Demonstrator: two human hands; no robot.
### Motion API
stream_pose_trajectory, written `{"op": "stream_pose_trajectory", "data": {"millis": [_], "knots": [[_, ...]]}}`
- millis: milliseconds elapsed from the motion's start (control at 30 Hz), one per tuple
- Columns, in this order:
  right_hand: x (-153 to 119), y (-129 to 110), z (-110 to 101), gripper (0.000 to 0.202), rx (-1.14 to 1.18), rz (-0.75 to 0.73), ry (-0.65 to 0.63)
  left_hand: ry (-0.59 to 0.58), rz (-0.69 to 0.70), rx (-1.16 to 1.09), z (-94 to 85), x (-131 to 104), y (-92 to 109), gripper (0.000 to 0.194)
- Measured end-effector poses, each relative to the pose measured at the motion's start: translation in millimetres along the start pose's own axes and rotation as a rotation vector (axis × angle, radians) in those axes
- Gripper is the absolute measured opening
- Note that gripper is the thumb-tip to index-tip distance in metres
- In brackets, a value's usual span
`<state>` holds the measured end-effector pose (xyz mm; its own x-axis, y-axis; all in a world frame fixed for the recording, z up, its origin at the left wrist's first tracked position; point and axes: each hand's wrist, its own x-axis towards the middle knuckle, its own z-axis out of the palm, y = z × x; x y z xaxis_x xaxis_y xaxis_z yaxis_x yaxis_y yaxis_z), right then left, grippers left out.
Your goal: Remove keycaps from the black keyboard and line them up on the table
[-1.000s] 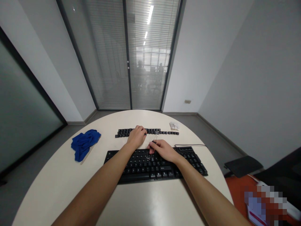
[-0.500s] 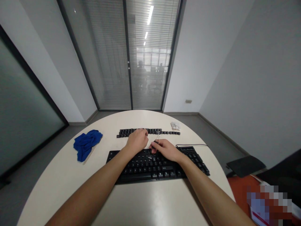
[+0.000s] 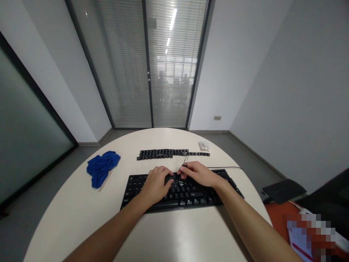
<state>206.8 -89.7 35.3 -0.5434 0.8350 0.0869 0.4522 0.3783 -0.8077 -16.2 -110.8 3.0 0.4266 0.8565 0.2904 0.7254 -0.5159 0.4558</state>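
A black keyboard (image 3: 134,185) lies in front of me, with many of its switch positions uncovered on the left and in the middle. My left hand (image 3: 156,182) rests over its middle, thumb and forefinger apart, with nothing visible between them. Pinched in my right hand (image 3: 196,172) is a wire keycap puller (image 3: 181,183), its wire end down at the keys just right of the left fingertips. Beyond the keyboard, loose black keycaps (image 3: 156,154) stand in rows on the table.
A crumpled blue cloth (image 3: 102,167) lies at the left of the round white table (image 3: 68,214), with a thin light strip along its edge. A small clear bag (image 3: 204,146) sits at the back right. The keyboard's cable (image 3: 226,167) runs off to the right.
My left hand has come back from the rows of loose keycaps to the middle of the keyboard. The right hand has shifted slightly right, still holding the keycap puller.
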Motion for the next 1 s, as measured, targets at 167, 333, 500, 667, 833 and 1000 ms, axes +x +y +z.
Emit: {"op": "stream_pose_trajectory", "data": {"millis": [167, 333, 500, 667, 833, 1000], "knots": [[-5, -10, 0, 0.047, -0.014, -0.012, -0.040, -0.001, -0.004, -0.011, -1.0, 0, 1, 0.013], [-8, -21, -1, 0.047, -0.104, -0.022, -0.073, -0.013, -0.004, -0.024, -3.1, 0, 0, 0.014], [-10, -28, -3, 0.049, -0.159, -0.034, -0.090, -0.019, -0.012, -0.046, -6.0, 1, -7, 0.015], [-9, -27, 0, 0.051, -0.227, -0.034, -0.086, -0.013, -0.001, -0.051, -4.7, 1, -10, 0.014], [-7, -23, 2, 0.051, -0.251, -0.054, -0.070, -0.011, -0.002, -0.056, -3.8, 1, -10, 0.013], [-6, -14, -1, 0.045, -0.196, -0.019, -0.019, 0.000, 0.027, -0.093, -1.9, 1, -13, 0.014]]}}
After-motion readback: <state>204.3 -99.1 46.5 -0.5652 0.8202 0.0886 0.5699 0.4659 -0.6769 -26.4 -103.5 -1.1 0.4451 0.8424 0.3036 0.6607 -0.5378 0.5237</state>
